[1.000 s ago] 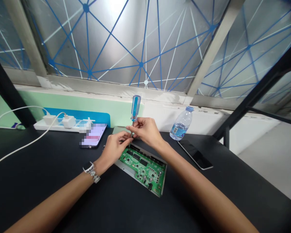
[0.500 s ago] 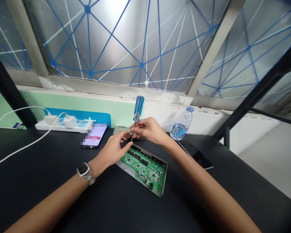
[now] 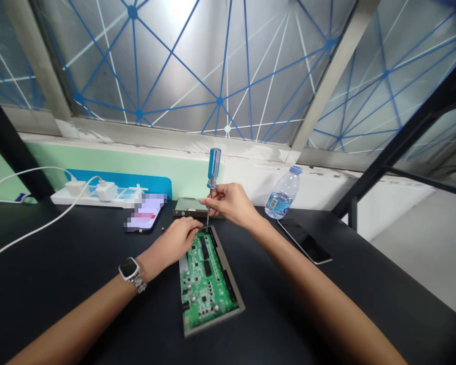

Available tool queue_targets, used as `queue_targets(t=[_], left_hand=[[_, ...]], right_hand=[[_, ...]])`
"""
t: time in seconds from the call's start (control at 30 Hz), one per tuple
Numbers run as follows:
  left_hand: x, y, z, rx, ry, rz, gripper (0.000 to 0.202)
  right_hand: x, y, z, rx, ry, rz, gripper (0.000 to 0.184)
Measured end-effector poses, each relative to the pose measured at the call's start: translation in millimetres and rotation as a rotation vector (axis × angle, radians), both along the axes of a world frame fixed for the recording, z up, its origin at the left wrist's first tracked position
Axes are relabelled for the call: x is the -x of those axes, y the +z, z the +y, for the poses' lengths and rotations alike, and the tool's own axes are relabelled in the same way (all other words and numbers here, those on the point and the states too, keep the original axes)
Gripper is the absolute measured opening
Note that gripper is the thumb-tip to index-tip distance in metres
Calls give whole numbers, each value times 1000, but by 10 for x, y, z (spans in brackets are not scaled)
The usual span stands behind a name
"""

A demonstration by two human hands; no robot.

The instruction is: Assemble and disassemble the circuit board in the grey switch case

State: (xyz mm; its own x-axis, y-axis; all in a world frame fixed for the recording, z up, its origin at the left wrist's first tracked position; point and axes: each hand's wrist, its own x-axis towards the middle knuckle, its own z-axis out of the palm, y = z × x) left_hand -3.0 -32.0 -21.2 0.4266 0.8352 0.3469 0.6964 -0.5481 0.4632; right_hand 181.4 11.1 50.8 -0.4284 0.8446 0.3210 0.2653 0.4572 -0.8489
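A screwdriver [image 3: 214,165] with a clear blue handle stands nearly upright. The fingers of my right hand [image 3: 231,203] are closed round its metal shaft, below the handle. Its lower end meets the far end of a green circuit board [image 3: 203,274], which sits in a shallow metal tray [image 3: 228,268] on the black table. With curled fingers, my left hand [image 3: 178,241] grips the far left corner of the board and tray, close to the screwdriver tip. Those fingertips partly cover that corner, and I cannot see the tip's exact contact.
Behind the hands lies a flat metal box [image 3: 186,205]. A lit phone [image 3: 148,215] and a power strip [image 3: 95,195] with white cables are at the left. At the right stand a water bottle [image 3: 283,195] and a dark phone [image 3: 306,241]. A small dark piece [image 3: 162,229] lies left of the board.
The circuit board in its tray has turned clockwise, its near end swinging left towards me. My left hand has shifted slightly down its edge. The screwdriver is a little more upright.
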Motion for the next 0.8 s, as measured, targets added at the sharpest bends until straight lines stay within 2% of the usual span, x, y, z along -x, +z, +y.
queue_targets(t=[0.17,0.27,0.4,0.47,0.6,0.8], left_hand=[[-88,83,-31,-10,-44,-240,26],[-181,143,0,77,-97,-487,19],[-262,131,81,194,-72,-711,17],[-258,123,100,225,-73,-728,19],[-209,174,85,277,-177,-655,23],[-206,281,87,334,-272,-597,23]], right_hand=[[5,20,-39,-18,-5,-30,34],[5,23,-37,-15,3,-42,32],[-25,62,-31,2,20,-105,25],[-58,116,-44,47,66,-105,21],[-145,238,-83,191,178,-87,27],[-226,276,-91,188,216,-122,24]])
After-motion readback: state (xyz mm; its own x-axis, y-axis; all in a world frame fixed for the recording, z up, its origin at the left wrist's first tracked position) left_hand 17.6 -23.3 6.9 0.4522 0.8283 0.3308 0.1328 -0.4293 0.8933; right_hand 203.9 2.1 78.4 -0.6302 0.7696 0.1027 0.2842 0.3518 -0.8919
